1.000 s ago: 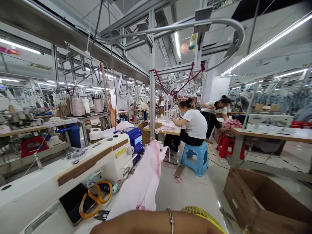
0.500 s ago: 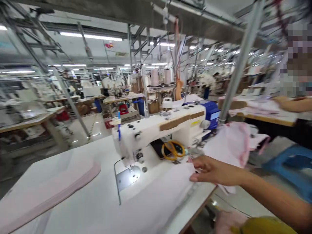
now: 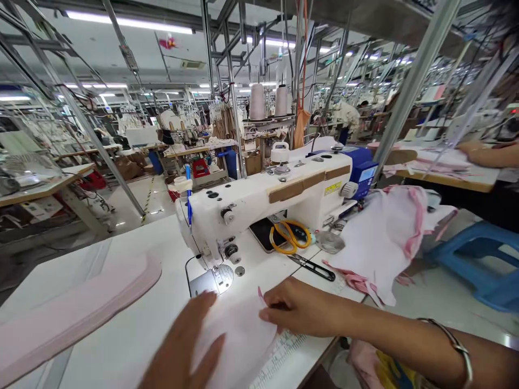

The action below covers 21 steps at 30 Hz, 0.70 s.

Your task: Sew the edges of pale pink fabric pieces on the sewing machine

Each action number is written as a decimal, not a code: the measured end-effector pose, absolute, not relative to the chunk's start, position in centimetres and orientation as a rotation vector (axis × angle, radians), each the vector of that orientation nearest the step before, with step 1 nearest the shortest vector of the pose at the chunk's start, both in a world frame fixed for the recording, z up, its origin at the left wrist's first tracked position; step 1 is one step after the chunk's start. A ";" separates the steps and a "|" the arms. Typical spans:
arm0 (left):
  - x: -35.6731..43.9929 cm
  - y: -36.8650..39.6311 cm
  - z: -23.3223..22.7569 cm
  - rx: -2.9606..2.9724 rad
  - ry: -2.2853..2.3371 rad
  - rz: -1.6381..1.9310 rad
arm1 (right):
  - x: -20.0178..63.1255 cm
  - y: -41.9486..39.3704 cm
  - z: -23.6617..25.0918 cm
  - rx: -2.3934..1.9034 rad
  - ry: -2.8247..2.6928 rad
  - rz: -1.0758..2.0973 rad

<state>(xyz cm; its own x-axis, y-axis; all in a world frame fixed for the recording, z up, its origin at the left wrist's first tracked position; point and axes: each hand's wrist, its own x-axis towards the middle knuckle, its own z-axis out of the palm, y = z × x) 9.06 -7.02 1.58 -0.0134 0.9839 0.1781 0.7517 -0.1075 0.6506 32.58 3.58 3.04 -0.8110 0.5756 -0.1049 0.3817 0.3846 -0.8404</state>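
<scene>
My left hand (image 3: 184, 343) is open, thumb and fingers apart, over the left side of a pale fabric piece (image 3: 239, 337) just in front of the needle plate (image 3: 213, 278). My right hand (image 3: 298, 308) pinches that piece at its right edge, where a bit of pink sticks up between thumb and finger. Behind the hands stands a white sewing machine (image 3: 259, 197). Black thread snips (image 3: 314, 267) lie just beyond my right hand, with orange-handled scissors (image 3: 290, 237) on a dark phone-like slab behind them.
A stack of pale pink cut pieces (image 3: 77, 308) lies at the left of the table. White fabric with pink edging (image 3: 385, 237) is heaped on the right, near a blue stool (image 3: 482, 265). A co-worker's arm (image 3: 486, 154) rests at the table farther right.
My left hand has come into view onto the fabric. My right hand has moved left, bringing the fabric's edge nearer the needle plate. The view has tilted down slightly.
</scene>
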 end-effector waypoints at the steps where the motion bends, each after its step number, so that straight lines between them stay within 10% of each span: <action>1: 9.7 -6.0 1.3 1.869 1.746 0.825 | 32.6 3.4 3.2 -0.839 -2.465 1.318; 21: 4.9 -4.4 3.9 1.391 1.622 0.592 | 28.4 5.8 0.9 0.005 -2.930 0.194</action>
<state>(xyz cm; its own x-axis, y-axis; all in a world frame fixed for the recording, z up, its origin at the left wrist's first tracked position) 4.92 -4.42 3.93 0.0283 0.9484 -0.3157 0.5226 0.2552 0.8135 28.35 5.82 0.88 -0.9790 0.0100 0.2034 -0.0169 0.9914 -0.1298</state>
